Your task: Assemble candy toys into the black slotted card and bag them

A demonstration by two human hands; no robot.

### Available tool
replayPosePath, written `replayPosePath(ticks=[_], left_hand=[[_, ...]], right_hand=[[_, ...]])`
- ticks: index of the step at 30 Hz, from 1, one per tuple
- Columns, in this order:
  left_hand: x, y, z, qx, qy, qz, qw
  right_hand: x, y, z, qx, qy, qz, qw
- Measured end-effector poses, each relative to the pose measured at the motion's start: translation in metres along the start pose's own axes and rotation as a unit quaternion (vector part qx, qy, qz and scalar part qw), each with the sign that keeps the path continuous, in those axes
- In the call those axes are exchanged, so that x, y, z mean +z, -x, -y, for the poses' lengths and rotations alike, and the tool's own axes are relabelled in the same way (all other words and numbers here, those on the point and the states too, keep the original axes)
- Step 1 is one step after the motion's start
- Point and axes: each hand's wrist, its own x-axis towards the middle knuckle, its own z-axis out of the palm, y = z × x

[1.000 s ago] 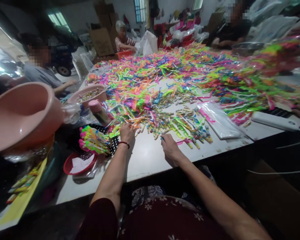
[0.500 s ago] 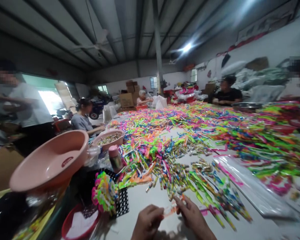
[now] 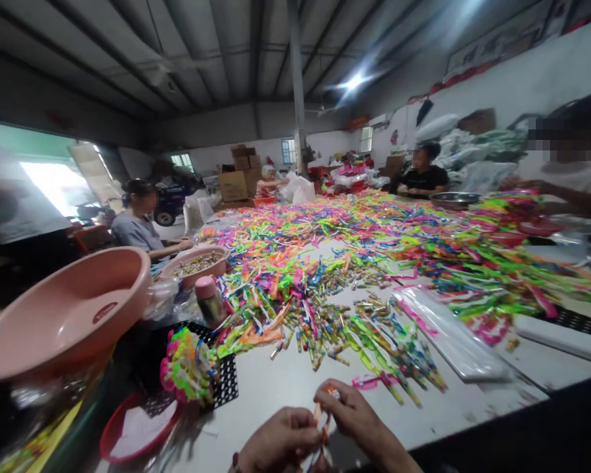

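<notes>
A dim workshop holds a long white bench [image 3: 285, 387] heaped with bright plastic strips [image 3: 374, 243]. At its near edge the left hand [image 3: 276, 447] and right hand [image 3: 354, 420] meet, fingertips pinching a small orange piece [image 3: 322, 420] between them, just above the bench. The grip looks slight. A slip could drop the piece off the edge, or into the loose tubes [image 3: 335, 328] just beyond, where it would be hard to find.

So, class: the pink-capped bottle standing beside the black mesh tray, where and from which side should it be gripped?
Probably grip the pink cap, coming from above: the bottle stands upright with its top free, while coloured sticks and a clear bag crowd its lower body.
</notes>
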Motion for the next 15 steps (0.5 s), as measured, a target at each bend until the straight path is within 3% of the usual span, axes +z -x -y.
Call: replayPosePath(ticks=[3, 6, 10, 15], left_hand=[[0.015, -0.003, -0.007, 0.008, 0.015, -0.031, 0.999], [0.022, -0.002, -0.021, 0.070, 0.027, -0.161, 0.984], [0.021, -0.004, -0.032, 0.088, 0.122, -0.300, 0.942], [0.027, -0.002, -0.031, 0.102, 0.173, -0.354, 0.913]], right_hand=[[0.001, 0.000, -0.004, -0.036, 0.043, -0.052, 0.997], [-0.001, 0.005, -0.007, -0.016, 0.042, -0.112, 0.993], [-0.005, 0.019, -0.005, -0.045, 0.079, -0.086, 0.992], [0.000, 0.038, -0.008, -0.018, 0.017, -0.053, 0.998]])
